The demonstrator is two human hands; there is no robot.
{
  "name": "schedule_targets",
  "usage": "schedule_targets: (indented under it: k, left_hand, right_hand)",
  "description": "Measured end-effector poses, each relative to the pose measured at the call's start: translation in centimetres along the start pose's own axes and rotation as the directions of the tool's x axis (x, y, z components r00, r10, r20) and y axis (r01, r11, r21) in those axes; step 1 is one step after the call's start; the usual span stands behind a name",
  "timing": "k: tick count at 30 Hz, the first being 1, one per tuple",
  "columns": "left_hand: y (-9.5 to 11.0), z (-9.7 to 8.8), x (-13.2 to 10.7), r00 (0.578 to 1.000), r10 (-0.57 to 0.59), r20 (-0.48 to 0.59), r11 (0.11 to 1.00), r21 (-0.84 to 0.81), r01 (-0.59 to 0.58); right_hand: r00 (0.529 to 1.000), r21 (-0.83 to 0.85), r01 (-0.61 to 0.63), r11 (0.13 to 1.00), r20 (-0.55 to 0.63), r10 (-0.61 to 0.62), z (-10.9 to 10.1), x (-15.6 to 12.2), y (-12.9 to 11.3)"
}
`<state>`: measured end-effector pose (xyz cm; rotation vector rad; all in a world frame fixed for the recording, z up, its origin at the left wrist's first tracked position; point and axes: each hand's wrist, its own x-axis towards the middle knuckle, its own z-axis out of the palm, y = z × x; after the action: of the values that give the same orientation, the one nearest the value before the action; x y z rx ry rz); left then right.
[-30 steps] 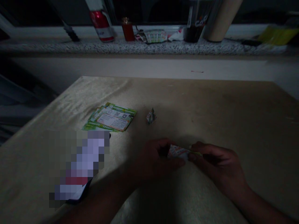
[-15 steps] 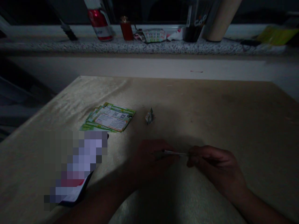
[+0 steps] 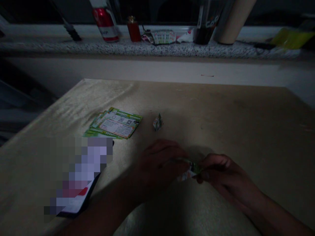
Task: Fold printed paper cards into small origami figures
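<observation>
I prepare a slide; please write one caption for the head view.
Both hands at a small printed paper, with a folded paper piece and stacked cards beyond on the table.

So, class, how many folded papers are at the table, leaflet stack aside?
2. One folded paper sits right of the leaflet stack; the second paper is between the left hand and right hand, partly hidden.

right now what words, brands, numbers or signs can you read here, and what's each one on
"Co", on the glass; any letters after it are unclear.
Cards: a bold heading, small print and two square codes on the top one, too blurred to read.
Can: lettering too blurred.
Wrapper: print too small.
Held paper: print too blurred.
Phone: mostly pixelated, nothing legible.
</observation>
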<state>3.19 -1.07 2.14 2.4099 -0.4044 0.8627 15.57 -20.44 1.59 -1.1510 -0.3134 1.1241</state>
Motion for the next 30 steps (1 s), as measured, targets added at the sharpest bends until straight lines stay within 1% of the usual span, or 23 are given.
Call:
schedule_targets:
  k: [4, 6, 7, 8, 9, 10, 11, 12, 13, 14, 15, 16, 17, 18, 19, 20, 21, 23, 27, 30]
  left_hand:
    - [0.2, -0.2, -0.2, 0.998, -0.061, -0.016, 0.99, 0.123, 0.063]
    - [0.3, -0.1, -0.1, 0.994, -0.1, -0.044, 0.982, 0.159, 0.105]
    - [0.3, 0.0, 0.0, 0.988, -0.139, -0.075, 0.977, 0.153, 0.149]
    - [0.3, 0.1, 0.0, 0.973, -0.198, -0.122, 0.97, 0.119, 0.212]
    - [0.3, 0.4, 0.0, 0.945, -0.276, -0.178, 0.956, 0.051, 0.289]
    - [0.3, 0.7, 0.0, 0.902, -0.366, -0.23, 0.929, -0.043, 0.367]
    - [0.3, 1.0, -0.2, 0.846, -0.458, -0.272, 0.888, -0.181, 0.422]
    - [0.3, 1.4, -0.3, 0.793, -0.557, -0.247, 0.819, -0.319, 0.477]
    - [0.5, 1.9, -0.4, 0.743, -0.647, -0.17, 0.729, -0.424, 0.538]
    - [0.6, 2.3, -0.5, 0.694, -0.718, -0.055, 0.616, -0.514, 0.597]
    - [0.9, 2.7, -0.5, 0.644, -0.76, 0.085, 0.489, -0.578, 0.654]
    - [1.2, 3.0, -0.5, 0.614, -0.752, 0.24, 0.366, -0.622, 0.692]
    - [1.5, 3.2, -0.4, 0.587, -0.739, 0.33, 0.276, -0.647, 0.711]
    - [1.9, 3.4, -0.3, 0.574, -0.718, 0.393, 0.21, -0.664, 0.718]
    - [2.2, 3.5, -0.1, 0.557, -0.717, 0.418, 0.157, -0.682, 0.714]
    - [2.5, 3.5, 0.0, 0.523, -0.737, 0.429, 0.114, -0.683, 0.721]
    - [2.6, 3.5, 0.1, 0.497, -0.75, 0.436, 0.102, -0.667, 0.738]
    - [2.7, 3.3, 0.2, 0.502, -0.77, 0.394, 0.153, -0.65, 0.745]
    - [2.2, 2.9, 0.0, 0.567, -0.746, 0.351, 0.275, -0.613, 0.741]
    - [1.9, 2.7, -0.3, 0.587, -0.743, 0.322, 0.338, -0.576, 0.744]
  right_hand:
    - [1.0, 0.025, 0.023, 0.999, -0.016, -0.023, -0.1, 0.2, 0.1]
    - [0.997, 0.045, 0.053, 0.998, -0.053, -0.051, -0.1, 0.2, 0.2]
    - [0.995, 0.049, 0.071, 0.996, -0.078, -0.067, -0.1, 0.3, 0.3]
    - [0.991, 0.053, 0.09, 0.994, -0.104, -0.084, -0.1, 0.3, 0.3]
    - [0.986, 0.056, 0.112, 0.992, -0.126, -0.104, -0.1, 0.3, 0.3]
    - [0.981, 0.055, 0.135, 0.989, -0.146, -0.126, -0.1, 0.3, 0.4]
    - [0.975, 0.051, 0.162, 0.985, -0.163, -0.152, -0.2, 0.2, 0.4]
    - [0.969, 0.044, 0.189, 0.981, -0.173, -0.179, -0.2, 0.2, 0.4]
    - [0.962, 0.036, 0.214, 0.976, -0.18, -0.204, -0.2, 0.2, 0.5]
    - [0.956, 0.025, 0.235, 0.972, -0.184, -0.226, -0.2, 0.2, 0.6]
    - [0.952, 0.011, 0.25, 0.968, -0.186, -0.244, -0.2, 0.2, 0.7]
    - [0.949, -0.006, 0.26, 0.966, -0.183, -0.256, -0.1, 0.1, 0.8]
    - [0.948, -0.025, 0.264, 0.964, -0.18, -0.264, 0.0, 0.1, 0.9]
    - [0.947, -0.046, 0.261, 0.964, -0.18, -0.265, 0.2, 0.1, 1.0]
    - [0.948, -0.066, 0.256, 0.965, -0.179, -0.263, 0.4, 0.0, 1.1]
    - [0.948, -0.082, 0.249, 0.965, -0.181, -0.26, 0.6, 0.0, 1.1]
    - [0.949, -0.095, 0.236, 0.967, -0.192, -0.25, 0.8, 0.0, 1.1]
    - [0.948, -0.113, 0.225, 0.968, -0.205, -0.244, 1.3, -0.1, 0.9]
    - [0.949, -0.151, 0.231, 0.961, -0.185, -0.257, 1.9, -0.1, 0.9]
    - [0.949, -0.245, 0.216, 0.945, -0.173, -0.262, 1.7, -0.2, 1.2]
